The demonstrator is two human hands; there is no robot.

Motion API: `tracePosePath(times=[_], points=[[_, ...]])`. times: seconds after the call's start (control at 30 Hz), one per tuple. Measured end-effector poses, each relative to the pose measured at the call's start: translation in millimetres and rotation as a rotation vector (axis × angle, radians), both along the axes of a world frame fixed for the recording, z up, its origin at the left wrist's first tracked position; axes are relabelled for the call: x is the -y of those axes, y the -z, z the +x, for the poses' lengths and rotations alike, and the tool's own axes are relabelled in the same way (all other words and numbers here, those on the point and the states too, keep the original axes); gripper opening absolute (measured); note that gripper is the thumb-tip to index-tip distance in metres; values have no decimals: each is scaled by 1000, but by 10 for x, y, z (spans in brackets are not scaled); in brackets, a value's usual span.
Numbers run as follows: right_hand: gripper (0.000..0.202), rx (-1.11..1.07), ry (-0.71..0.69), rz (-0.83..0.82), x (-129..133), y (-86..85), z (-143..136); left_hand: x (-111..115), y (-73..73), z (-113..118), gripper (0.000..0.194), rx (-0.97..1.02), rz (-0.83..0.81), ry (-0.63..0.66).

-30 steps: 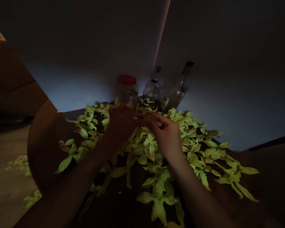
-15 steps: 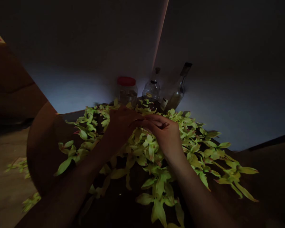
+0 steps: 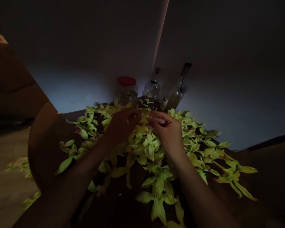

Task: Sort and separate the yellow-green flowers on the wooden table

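Nearest, low and a little right of the middle, a star-shaped spray of yellow-green blossoms (image 3: 158, 210) lies spread over a dark surface (image 3: 118, 209), its long petals splayed outward; down to the left, smaller clusters (image 3: 31, 200) of the same colour rest on the pale floor (image 3: 8, 196). Farther in, the blossoms thicken into a loose heap running from left to right beneath both hands. Over its middle, the left hand (image 3: 122, 122) hovers with back up and fingers bent, the right hand (image 3: 169, 131) with thumb and fingers drawn together as in a pinch; their fingertips are near each other, with yellow-green between and below. It is too dark to tell whether either hand grips a petal or is simply touching the heap. The blossoms should be very light and soft, bending under little pressure, and if fresh they would likely crease or tear and might feel slightly slick. The best hold is probably a light fingertip pinch at the base where the petals join, since the thin pointed tips look weakest and neighbouring pieces may tangle. Beyond the heap, near the wall (image 3: 68, 85), stand a red-lidded jar (image 3: 127, 93), a rounded clear bottle (image 3: 152, 90) and, to the right, a taller bottle (image 3: 177, 98).
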State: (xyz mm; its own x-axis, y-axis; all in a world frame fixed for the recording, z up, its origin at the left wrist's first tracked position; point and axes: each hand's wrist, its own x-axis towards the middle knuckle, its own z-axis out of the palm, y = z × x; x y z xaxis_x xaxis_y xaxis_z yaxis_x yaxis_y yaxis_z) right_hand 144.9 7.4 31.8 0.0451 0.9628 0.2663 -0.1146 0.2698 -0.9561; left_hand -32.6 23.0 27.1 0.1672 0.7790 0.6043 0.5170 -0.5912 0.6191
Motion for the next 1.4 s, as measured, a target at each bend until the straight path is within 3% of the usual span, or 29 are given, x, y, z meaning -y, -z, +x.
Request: tracePosePath(times=[0.1,0.23,0.3,0.5,0.63,0.73,0.87,0.93,1.03,1.27,1.4], points=[[26,-5,64,31,-57,26,48,-35,-34,-16,18,195,-6,-101],[25,37,104,60,-125,54,130,-106,-43,-54,23,608,-24,-317],[25,57,117,70,-150,68,170,-134,-34,-89,25,654,-22,-350],[28,290,219,170,-219,96,313,-111,-16,-140,17,394,155,-396],[26,591,296,268,-272,106,435,-122,85,-106,23,7,316,-306],[22,874,330,335,-313,152,511,-187,264,-78,31,-284,271,-235],[36,1157,150,265,-346,263,550,-238,488,-61,52,-518,100,-68],[41,1207,85,236,-346,295,542,-232,514,-55,42,-547,75,-4],[34,1193,84,240,-336,277,523,-209,440,-42,19,-540,55,23],[35,1020,175,370,-299,150,530,-191,280,-21,23,-440,57,-72],[27,844,212,253,-268,117,510,-187,277,-16,25,-340,123,-173]])
